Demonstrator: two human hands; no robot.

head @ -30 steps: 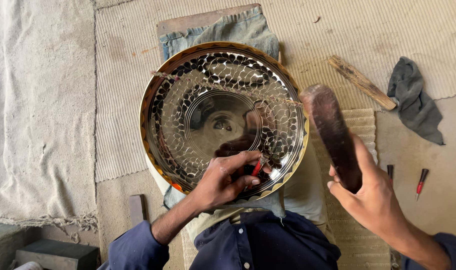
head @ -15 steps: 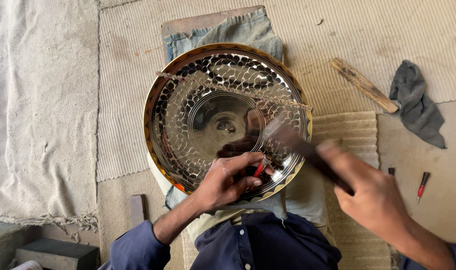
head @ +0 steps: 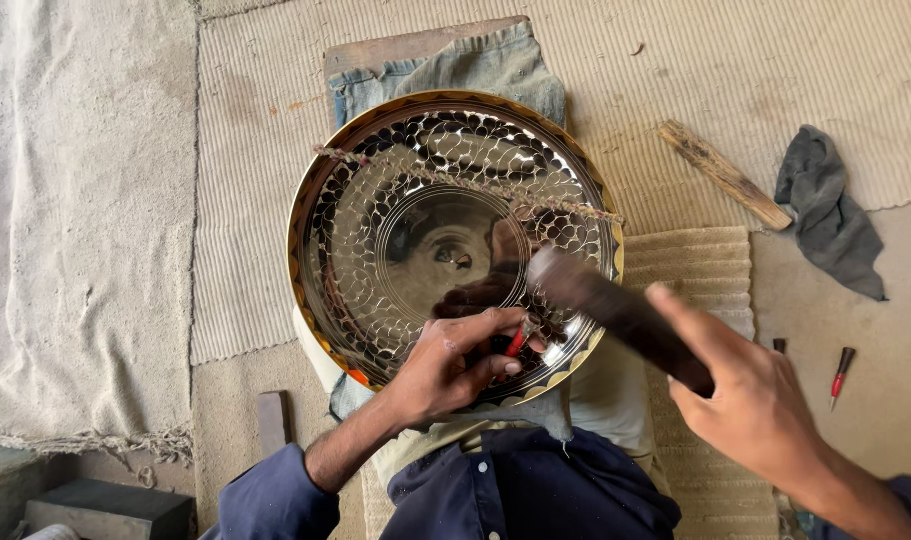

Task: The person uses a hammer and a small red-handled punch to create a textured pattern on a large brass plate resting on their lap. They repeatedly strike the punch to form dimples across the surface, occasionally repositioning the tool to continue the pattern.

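Observation:
A large round metal plate [head: 395, 200] with a shiny scale pattern and a gold and black rim lies in front of me on folded denim cloth. My left hand [head: 455, 365] rests on its near rim and pinches a small red-handled chisel [head: 516, 340] against the surface. My right hand [head: 750, 400] grips a dark wooden mallet [head: 615, 310], whose head is down close to the chisel top. A thin twisted cord [head: 475, 185] stretches across the plate.
A wooden stick [head: 725, 175] and a dark grey rag [head: 825, 210] lie at the right on the woven mat. Two more red-handled punches [head: 838, 375] lie on the floor at the right. A small wooden block [head: 272, 420] sits near my left arm.
The mallet was raised upright a second ago and has swung down to the chisel. My left hand and the plate have stayed put.

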